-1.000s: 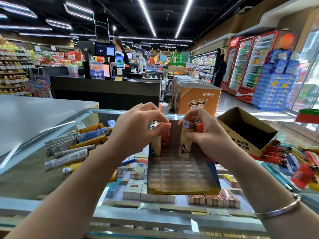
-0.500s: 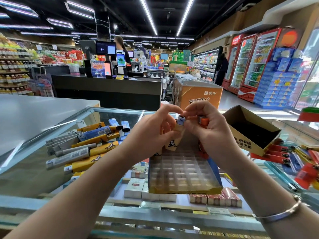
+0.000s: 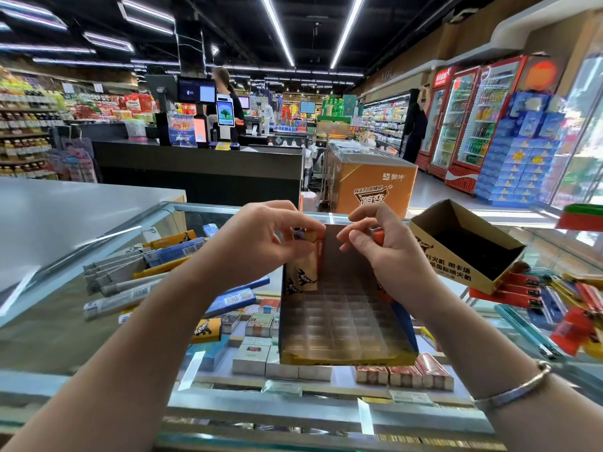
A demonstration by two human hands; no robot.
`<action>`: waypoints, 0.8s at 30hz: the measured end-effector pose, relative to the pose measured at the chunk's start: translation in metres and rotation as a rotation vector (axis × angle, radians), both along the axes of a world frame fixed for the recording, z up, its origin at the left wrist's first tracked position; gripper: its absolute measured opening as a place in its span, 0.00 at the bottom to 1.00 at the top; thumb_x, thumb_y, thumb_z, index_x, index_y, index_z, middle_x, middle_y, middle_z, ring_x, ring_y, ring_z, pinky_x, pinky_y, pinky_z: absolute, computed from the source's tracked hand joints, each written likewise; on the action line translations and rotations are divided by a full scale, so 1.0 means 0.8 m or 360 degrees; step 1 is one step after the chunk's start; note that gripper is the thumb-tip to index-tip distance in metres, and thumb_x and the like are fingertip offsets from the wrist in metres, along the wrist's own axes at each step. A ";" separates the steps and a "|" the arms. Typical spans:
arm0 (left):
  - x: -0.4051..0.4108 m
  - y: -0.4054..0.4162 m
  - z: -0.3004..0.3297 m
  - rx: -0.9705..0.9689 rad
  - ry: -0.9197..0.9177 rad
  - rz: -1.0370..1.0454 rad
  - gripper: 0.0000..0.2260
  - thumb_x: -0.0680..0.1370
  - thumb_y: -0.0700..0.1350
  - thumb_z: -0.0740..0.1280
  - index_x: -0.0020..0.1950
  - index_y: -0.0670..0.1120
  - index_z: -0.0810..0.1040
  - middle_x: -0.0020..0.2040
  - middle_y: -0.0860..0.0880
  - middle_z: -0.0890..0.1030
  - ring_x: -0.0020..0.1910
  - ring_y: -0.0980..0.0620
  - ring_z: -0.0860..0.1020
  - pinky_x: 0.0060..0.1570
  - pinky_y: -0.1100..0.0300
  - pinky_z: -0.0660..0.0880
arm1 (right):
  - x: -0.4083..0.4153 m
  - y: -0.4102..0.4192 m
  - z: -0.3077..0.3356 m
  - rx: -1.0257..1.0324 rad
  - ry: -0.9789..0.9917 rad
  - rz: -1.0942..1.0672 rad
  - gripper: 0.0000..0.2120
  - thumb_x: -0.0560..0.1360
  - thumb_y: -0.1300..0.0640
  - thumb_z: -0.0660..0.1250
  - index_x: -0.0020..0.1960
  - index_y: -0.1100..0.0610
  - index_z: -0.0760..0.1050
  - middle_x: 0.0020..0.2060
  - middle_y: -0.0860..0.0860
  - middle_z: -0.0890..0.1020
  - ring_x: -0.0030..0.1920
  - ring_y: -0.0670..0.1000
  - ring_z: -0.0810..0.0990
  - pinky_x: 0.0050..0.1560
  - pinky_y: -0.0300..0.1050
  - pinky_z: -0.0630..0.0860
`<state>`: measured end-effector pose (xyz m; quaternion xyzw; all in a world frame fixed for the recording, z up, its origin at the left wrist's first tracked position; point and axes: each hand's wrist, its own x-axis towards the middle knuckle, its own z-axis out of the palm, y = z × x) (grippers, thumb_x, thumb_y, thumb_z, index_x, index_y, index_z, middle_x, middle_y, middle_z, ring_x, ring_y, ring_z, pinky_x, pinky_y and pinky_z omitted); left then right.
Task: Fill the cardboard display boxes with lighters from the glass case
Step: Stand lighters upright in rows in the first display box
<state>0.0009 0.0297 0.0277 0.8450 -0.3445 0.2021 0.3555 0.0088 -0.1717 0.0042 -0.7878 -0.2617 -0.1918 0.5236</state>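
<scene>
Fingers point(image 3: 295, 223) pinching tan lighter point(image 3: 306, 269), above display box point(image 3: 346, 353)

The gridded tray of the display box point(image 3: 342, 324) lies open from above across its near rows; two tan lighters point(image 3: 301, 275) block its far-left corner. Loose lighters point(image 3: 146, 275) crowd the glass to the left, and an empty box point(image 3: 463, 246), probably resting on red lighters point(image 3: 509, 288), hems the right.
</scene>
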 end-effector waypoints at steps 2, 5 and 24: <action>-0.001 0.001 0.001 0.0067 -0.0004 0.0022 0.14 0.72 0.40 0.71 0.54 0.54 0.80 0.43 0.58 0.77 0.42 0.57 0.78 0.38 0.69 0.74 | 0.000 0.000 0.000 0.0000 0.0001 -0.0011 0.12 0.78 0.64 0.61 0.49 0.46 0.68 0.42 0.50 0.81 0.42 0.42 0.80 0.44 0.30 0.75; -0.004 0.004 0.004 0.0165 -0.0048 0.0048 0.15 0.71 0.40 0.71 0.55 0.55 0.78 0.42 0.58 0.76 0.41 0.57 0.78 0.39 0.67 0.75 | 0.000 -0.001 0.000 -0.0013 0.0008 -0.0019 0.12 0.78 0.64 0.61 0.49 0.46 0.69 0.42 0.50 0.81 0.42 0.43 0.81 0.44 0.31 0.76; -0.014 -0.001 0.010 0.0535 -0.0307 0.0291 0.10 0.71 0.47 0.72 0.52 0.48 0.81 0.40 0.63 0.67 0.37 0.63 0.70 0.39 0.61 0.73 | 0.002 0.000 -0.001 -0.0051 -0.0016 -0.0014 0.11 0.78 0.64 0.61 0.50 0.48 0.68 0.38 0.51 0.79 0.35 0.47 0.80 0.40 0.33 0.77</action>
